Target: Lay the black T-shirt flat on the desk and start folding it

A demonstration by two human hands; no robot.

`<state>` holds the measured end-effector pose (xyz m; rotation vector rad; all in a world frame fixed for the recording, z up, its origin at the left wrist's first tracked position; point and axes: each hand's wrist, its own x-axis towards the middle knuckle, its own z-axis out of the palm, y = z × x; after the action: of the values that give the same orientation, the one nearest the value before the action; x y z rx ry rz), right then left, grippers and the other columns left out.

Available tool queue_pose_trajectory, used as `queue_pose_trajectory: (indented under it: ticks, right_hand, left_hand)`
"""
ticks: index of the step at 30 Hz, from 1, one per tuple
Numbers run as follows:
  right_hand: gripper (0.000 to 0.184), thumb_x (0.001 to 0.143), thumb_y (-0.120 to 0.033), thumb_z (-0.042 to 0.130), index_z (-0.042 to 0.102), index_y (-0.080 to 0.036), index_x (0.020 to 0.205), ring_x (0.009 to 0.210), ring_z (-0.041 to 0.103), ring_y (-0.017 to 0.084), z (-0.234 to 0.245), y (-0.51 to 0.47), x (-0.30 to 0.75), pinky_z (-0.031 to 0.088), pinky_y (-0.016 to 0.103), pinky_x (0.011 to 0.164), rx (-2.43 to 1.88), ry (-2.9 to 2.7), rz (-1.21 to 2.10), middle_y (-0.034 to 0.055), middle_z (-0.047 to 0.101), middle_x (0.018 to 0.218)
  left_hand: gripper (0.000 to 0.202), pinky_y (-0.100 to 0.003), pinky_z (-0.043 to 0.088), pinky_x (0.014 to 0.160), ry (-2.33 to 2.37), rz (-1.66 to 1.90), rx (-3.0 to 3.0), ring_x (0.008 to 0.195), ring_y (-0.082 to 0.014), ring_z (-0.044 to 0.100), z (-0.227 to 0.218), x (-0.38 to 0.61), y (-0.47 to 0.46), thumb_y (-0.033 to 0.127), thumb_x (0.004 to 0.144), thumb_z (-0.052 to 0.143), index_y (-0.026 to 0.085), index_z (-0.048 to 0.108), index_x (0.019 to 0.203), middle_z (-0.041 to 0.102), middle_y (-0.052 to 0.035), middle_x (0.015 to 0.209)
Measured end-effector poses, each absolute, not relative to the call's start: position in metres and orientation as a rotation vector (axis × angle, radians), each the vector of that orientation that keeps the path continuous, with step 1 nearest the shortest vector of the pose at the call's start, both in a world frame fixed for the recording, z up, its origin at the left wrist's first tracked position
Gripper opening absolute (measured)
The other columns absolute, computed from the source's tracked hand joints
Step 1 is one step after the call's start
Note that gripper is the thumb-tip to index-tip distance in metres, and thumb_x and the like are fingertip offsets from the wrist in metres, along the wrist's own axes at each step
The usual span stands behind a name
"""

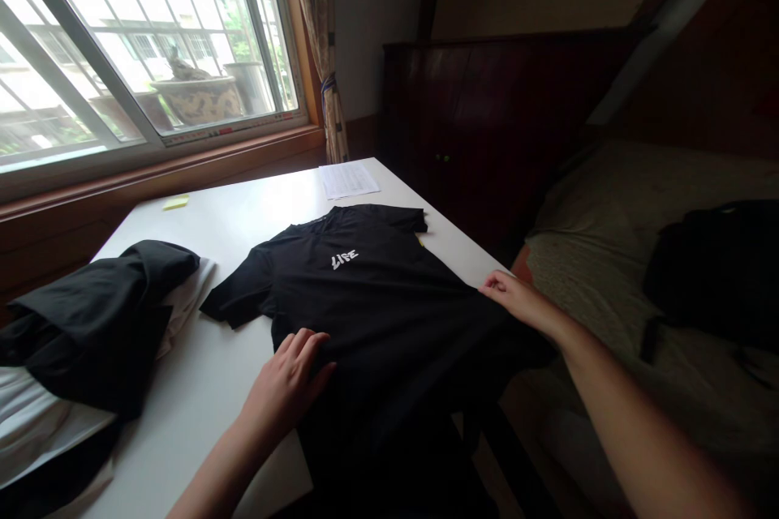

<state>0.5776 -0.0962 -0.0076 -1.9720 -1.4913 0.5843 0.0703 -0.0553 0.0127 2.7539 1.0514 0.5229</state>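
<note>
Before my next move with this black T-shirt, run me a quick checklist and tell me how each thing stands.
1. Print facing up on the T-shirt: ok.
2. Sleeves spread outward: ok.
3. Right hand gripping fabric: ok, it pinches the side edge.
4. Left hand on the shirt: ok, thumb apart from the fingers.
5. Whole shirt on the table: not ok, its lower part goes past the edge.
6. Hem straight: cannot tell, it's too dark.

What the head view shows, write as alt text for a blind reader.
A black T-shirt lies spread on a white table, the left hand on one side, the right hand pinching the opposite edge. Crumpled clothes lie beside it.
</note>
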Motion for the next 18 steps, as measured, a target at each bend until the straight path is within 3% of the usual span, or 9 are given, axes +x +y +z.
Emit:
queue_pose_trajectory:
  ticks: [5,9,13,18]
  right_hand:
    - [0.049,0.076,-0.067,0.071,0.058,-0.023,0.092,0.054,0.054,0.015,0.001,-0.113,0.586,0.036,0.025,0.049,-1.947,-1.333,0.955,-0.0037,0.061,0.063]
    - [0.049,0.068,-0.053,0.081,0.064,-0.022,0.101,0.06,0.059,0.017,0.015,-0.137,0.596,0.042,0.026,0.053,-1.917,-1.351,1.191,-0.0027,0.063,0.068]
    - [0.042,0.067,-0.036,0.075,0.064,-0.023,0.106,0.074,0.066,0.021,0.02,-0.155,0.604,0.049,0.029,0.063,-1.864,-1.36,1.234,0.0007,0.069,0.079]
    - [0.042,0.069,-0.025,0.066,0.06,-0.025,0.11,0.07,0.065,0.02,0.018,-0.156,0.602,0.049,0.029,0.06,-1.878,-1.304,1.261,0.0002,0.068,0.081]
  left_hand:
    - [0.032,-0.038,0.057,0.077,1.122,0.474,2.744,0.096,-0.0265,0.065,0.015,0.044,-0.049,0.036,0.102,0.053,0.024,0.046,0.131,0.057,-0.0096,0.116]
    - [0.036,-0.043,0.057,0.08,1.219,0.513,2.774,0.098,-0.0292,0.066,0.011,0.021,-0.054,0.046,0.104,0.047,0.022,0.046,0.131,0.057,-0.0118,0.116]
    - [0.038,-0.044,0.057,0.08,1.26,0.561,2.751,0.098,-0.0305,0.065,0.007,0.01,-0.073,0.05,0.103,0.047,0.021,0.048,0.128,0.058,-0.0122,0.11]
    - [0.05,-0.04,0.059,0.084,1.046,0.54,2.723,0.105,-0.0292,0.062,0.017,0.027,-0.112,0.043,0.091,0.07,0.025,0.05,0.133,0.059,-0.0119,0.122]
